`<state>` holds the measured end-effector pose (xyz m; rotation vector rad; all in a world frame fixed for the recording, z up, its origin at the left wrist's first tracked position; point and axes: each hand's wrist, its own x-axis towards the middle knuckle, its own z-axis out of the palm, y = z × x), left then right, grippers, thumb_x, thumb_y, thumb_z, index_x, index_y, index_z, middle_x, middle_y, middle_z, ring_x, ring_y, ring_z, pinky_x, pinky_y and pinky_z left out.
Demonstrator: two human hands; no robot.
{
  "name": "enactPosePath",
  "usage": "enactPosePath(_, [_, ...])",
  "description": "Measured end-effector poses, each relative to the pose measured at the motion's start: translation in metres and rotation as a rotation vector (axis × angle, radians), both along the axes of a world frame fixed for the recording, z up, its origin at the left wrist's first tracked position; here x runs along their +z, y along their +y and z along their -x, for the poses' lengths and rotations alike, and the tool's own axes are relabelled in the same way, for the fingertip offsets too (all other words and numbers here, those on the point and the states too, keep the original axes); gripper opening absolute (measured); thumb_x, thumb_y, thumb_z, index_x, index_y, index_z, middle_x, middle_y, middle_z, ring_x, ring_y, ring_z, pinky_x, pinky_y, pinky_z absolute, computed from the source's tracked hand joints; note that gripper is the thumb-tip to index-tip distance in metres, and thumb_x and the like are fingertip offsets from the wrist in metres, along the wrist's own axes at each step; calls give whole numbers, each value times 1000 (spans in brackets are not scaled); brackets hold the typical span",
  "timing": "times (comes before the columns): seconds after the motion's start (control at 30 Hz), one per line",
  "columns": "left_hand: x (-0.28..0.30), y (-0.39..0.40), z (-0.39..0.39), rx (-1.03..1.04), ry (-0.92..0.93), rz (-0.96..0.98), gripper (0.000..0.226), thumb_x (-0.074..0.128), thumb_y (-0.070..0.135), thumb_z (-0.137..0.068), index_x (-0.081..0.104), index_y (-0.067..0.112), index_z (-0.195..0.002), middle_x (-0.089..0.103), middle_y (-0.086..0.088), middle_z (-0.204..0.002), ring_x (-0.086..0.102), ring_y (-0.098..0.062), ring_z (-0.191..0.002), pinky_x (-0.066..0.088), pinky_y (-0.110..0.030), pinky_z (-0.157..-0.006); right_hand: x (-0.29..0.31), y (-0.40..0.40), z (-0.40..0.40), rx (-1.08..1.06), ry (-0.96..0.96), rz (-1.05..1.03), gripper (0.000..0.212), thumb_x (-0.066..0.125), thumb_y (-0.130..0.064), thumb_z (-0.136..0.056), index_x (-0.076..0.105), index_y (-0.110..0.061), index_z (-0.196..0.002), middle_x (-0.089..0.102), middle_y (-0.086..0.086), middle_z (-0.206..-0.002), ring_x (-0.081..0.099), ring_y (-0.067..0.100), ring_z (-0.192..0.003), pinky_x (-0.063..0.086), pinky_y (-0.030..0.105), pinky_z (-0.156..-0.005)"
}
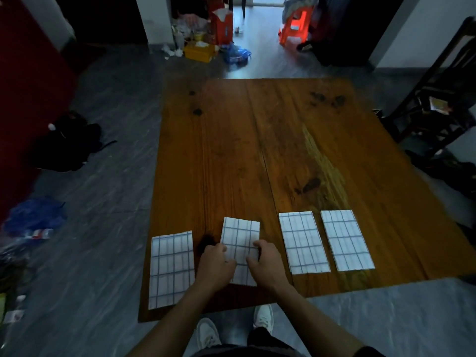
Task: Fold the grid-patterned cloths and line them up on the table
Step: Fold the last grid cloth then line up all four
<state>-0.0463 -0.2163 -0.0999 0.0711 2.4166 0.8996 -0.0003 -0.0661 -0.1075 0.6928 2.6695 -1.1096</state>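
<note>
I see four folded grid cloths along the bench's (257, 140) near edge; my left hand (215, 264) and right hand (265, 261) have fingers clamped on the second cloth (240, 238) from the left, holding its sides

An orange plastic stool (296, 27) is seen far right on the grey floor (103, 202). A yellow box (199, 51) lies far centre, a dark chair (438, 104) stands right, and blue bags (33, 217) are heaped near left.

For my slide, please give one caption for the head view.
Both hands hold the second of four folded grid cloths on a wooden table.
</note>
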Motion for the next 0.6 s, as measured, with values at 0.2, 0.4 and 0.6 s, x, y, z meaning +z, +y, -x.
enactPosePath(0.2, [3, 27, -6, -4, 8, -33, 48, 64, 29, -91, 50, 13, -134, 47, -5, -131, 53, -16, -109, 42, -15, -73, -1, 24, 6, -33, 25, 20, 44, 62, -30, -91, 50, -18, -131, 53, 1, -126, 47, 9, -108, 40, 22, -92])
enactPosePath(0.4, [4, 48, -9, -4, 11, -58, 40, 63, 27, -92, 51, 17, -130, 48, -2, -128, 51, -10, -103, 39, -12, -62, -2, 41, 11, -20, 62, 8, 42, 62, -29, -91, 51, -18, -130, 56, 0, -125, 48, 9, -112, 36, 21, -94])
enactPosePath(0.6, [4, 48, -10, 13, 37, -16, 49, 64, 26, -92, 46, 17, -137, 43, -2, -137, 48, -11, -114, 41, -14, -74, -4, 46, 7, -18, 43, -29, 40, 63, -35, -91, 54, -19, -127, 55, 0, -123, 51, 11, -112, 43, 26, -96])
